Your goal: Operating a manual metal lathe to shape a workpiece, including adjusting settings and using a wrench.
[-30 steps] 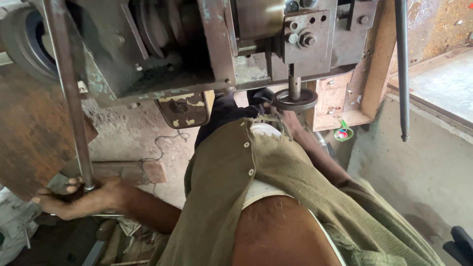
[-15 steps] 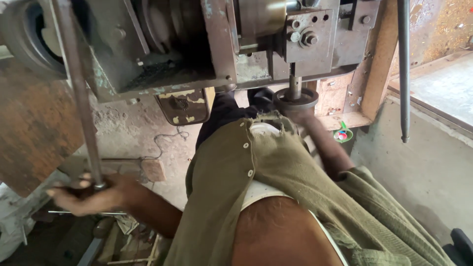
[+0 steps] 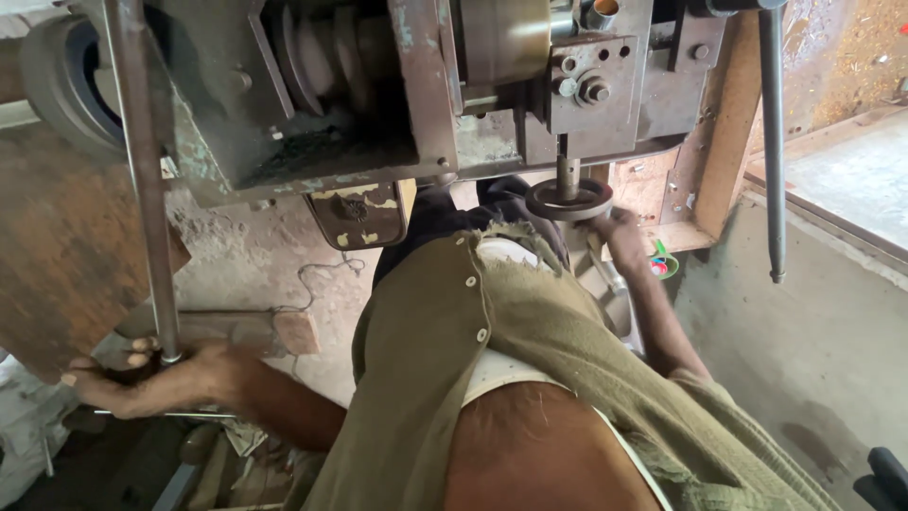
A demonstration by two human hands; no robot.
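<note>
Steel: one rod (image 3: 142,180) in left hand (image 3: 156,378), one handwheel (image 3: 568,200) under right hand (image 3: 619,230)

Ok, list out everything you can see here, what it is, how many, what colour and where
Machine body: one, rusty grey, across the top.
Handwheel: one, dark metal, under the machine, centre right.
Long rod: one, grey, left, running down to the left hand.
Hanging bar: one, dark, right side.
Small green object: one, by the wooden frame.
Shirt: one, olive, worn, centre.
Left hand: grips the long rod's lower end.
Right hand: on the handwheel's rim.
</note>
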